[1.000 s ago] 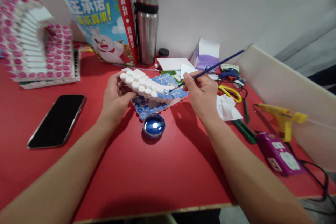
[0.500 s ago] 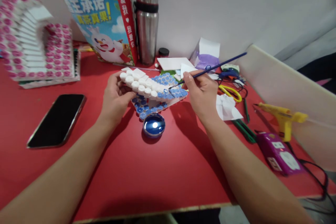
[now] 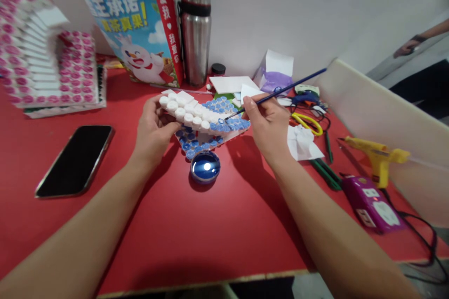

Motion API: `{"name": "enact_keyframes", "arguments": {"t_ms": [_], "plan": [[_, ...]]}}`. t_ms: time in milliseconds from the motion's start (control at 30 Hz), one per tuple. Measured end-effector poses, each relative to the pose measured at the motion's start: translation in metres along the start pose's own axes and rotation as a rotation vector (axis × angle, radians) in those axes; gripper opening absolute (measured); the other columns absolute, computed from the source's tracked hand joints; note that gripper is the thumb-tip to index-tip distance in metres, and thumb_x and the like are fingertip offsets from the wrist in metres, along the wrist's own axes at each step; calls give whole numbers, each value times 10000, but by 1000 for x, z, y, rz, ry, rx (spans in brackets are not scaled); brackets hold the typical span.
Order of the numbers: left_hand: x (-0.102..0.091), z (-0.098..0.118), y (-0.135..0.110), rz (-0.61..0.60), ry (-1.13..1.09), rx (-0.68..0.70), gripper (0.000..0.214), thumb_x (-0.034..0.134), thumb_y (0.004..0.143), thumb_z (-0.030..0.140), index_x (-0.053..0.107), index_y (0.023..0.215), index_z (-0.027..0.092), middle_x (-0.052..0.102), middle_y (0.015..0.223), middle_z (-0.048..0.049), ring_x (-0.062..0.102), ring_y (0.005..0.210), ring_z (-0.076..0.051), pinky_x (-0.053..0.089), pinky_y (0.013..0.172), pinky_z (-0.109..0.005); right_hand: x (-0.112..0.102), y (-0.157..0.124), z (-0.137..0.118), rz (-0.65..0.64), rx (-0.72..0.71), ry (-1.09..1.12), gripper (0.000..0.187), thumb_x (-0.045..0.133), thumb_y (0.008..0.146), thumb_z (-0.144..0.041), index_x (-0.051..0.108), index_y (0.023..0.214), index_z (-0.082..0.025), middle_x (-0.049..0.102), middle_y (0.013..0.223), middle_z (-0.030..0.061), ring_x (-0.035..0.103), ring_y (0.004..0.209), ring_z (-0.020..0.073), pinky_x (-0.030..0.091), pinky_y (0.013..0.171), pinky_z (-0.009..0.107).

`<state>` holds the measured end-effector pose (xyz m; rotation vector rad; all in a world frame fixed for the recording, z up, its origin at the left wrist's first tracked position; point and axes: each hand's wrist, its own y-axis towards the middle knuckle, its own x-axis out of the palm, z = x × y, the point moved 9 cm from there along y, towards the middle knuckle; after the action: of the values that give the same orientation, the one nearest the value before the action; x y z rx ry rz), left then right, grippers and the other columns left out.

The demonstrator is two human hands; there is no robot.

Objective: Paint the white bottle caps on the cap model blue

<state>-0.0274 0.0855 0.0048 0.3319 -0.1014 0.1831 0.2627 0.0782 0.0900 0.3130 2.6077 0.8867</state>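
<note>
- White + blue model [image 3: 189,113], rows of small round knobs, is sitting mid-table in front of the person, tilted; can't tell if its underside is resting on the red table [image 3: 210,238] or held just clear.
- L hand [image 3: 152,126] is curling round the model's L end, thumb on near side, fingers mostly hidden behind.
- R hand [image 3: 268,126] is pinching a thin dark-blue brush [image 3: 298,85] low on the handle; tip is pointing at knobs where white is meeting blue, can't tell if touching. Hands are staying apart, each w/ own item.
- Handling (judgement): model prob. light, fairly stiff overall, but knobs prob. fragile, could come loose if squeezed. Best hold = white L end or base edge; avoid blue knobs, maybe wet + slick. Brush prob. light, easy to roll in fingers.
- Glossy blue round item [image 3: 205,167] is lying just in front of model; type unclear.
- L side: phone [image 3: 75,161] lying flat; pink + white model [image 3: 77,70] standing behind it.
- Back: printed bag [image 3: 133,18], steel flask [image 3: 196,32] standing side by side; white cards [image 3: 233,85] lying nearby.
- R side: crumpled paper [image 3: 301,140], yellow glue gun [image 3: 380,154], purple box [image 3: 373,205] lying about.
- Far R: another person's hand [image 3: 407,48] is showing, well apart.
</note>
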Motion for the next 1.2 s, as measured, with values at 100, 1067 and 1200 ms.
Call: {"name": "enact_keyframes", "arguments": {"t_ms": [100,1067,1200], "plan": [[0,0,0,3,6,14,657,853,707,172,605,1312,235,803,1270,-84,784,1171,-273,636,1010,-411,1,0,2,-21,38,20,295,758,1047,-409,728,807,-240,708,665,-33,651,633,138,509,636,293],[-3,-4,-1,-4,51,29,659,873,743,194,652,1357,289,796,1338,-95,800,1245,-346,683,1066,-502,-1,1,3,-5,35,21,356,776,1101,-526,724,875,-256,697,698,-31,667,657,155,534,672,323],[-3,-3,0,-11,56,28,674,855,739,190,638,1370,287,790,1337,-91,801,1245,-325,681,1069,-481,3,-1,4,-30,72,-6,367,761,1099,-512,733,841,-253,739,728,-12,688,706,163,559,686,320]]}}
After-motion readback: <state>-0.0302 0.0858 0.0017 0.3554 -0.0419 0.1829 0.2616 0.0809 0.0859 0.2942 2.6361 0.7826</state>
